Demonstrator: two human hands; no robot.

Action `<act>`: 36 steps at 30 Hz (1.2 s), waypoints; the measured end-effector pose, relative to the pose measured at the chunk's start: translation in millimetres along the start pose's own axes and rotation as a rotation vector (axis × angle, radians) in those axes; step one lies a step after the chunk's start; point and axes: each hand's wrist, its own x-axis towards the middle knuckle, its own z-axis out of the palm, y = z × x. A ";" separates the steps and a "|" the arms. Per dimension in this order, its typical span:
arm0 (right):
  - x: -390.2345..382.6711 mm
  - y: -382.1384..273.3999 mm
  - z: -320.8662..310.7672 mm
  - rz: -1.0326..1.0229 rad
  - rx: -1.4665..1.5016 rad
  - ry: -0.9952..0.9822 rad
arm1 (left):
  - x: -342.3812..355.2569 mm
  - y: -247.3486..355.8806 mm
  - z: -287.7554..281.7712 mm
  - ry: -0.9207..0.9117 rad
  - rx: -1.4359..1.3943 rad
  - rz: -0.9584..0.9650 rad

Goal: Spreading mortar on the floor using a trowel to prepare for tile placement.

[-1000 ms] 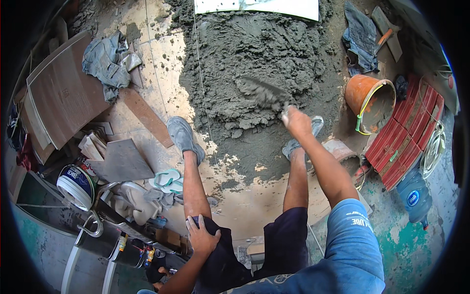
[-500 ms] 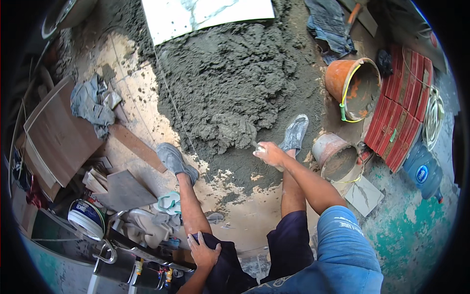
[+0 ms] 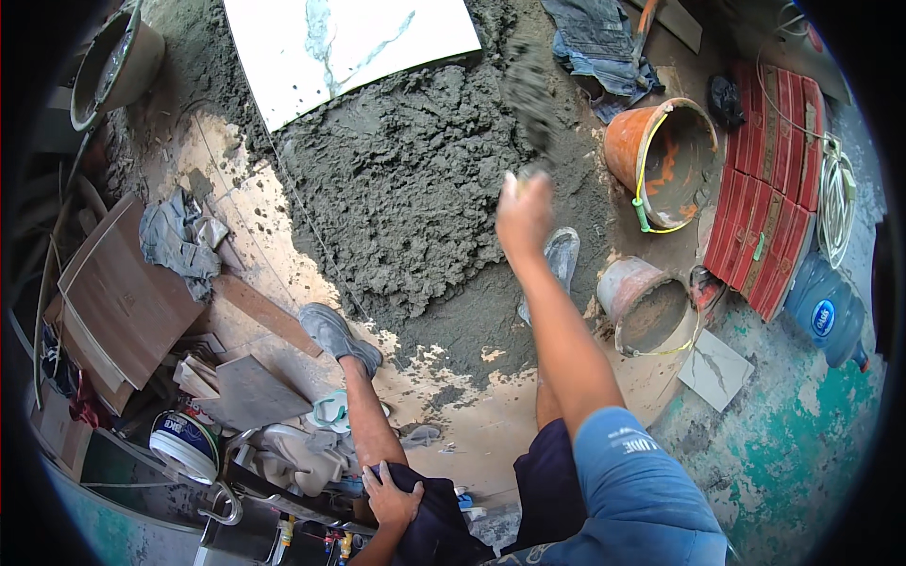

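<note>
My right hand (image 3: 524, 209) reaches up over the bed of wet grey mortar (image 3: 387, 198), blurred, closed on the handle of a trowel whose blade (image 3: 531, 99), smeared by motion and dark with mortar, points away from me beside the right edge of a white marble-patterned tile (image 3: 359, 42). That tile lies on the mortar at the top of the view. Down at my left knee, my left hand (image 3: 393, 500) rests on the dark shorts with its fingers apart, holding nothing. My grey-coated shoes stand at either side of the mortar's near edge.
An orange bucket (image 3: 623, 151), a pale bucket (image 3: 623, 288), red stacked tiles (image 3: 760, 217) and a blue water bottle (image 3: 821, 302) are at the right. Boards (image 3: 132, 283), rags (image 3: 179, 245) and a paint pail (image 3: 184, 443) clutter the left; a basin (image 3: 127, 71) sits upper left.
My right hand has swung up and away from me with the trowel, toward the tile's right edge, after moving lower half a second ago. The view has shifted. My left hand stays on the knee.
</note>
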 end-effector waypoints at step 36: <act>340.7 -95.0 38.2 -0.134 -0.112 -0.162 | -30.5 111.2 -11.0 0.200 -0.224 -0.007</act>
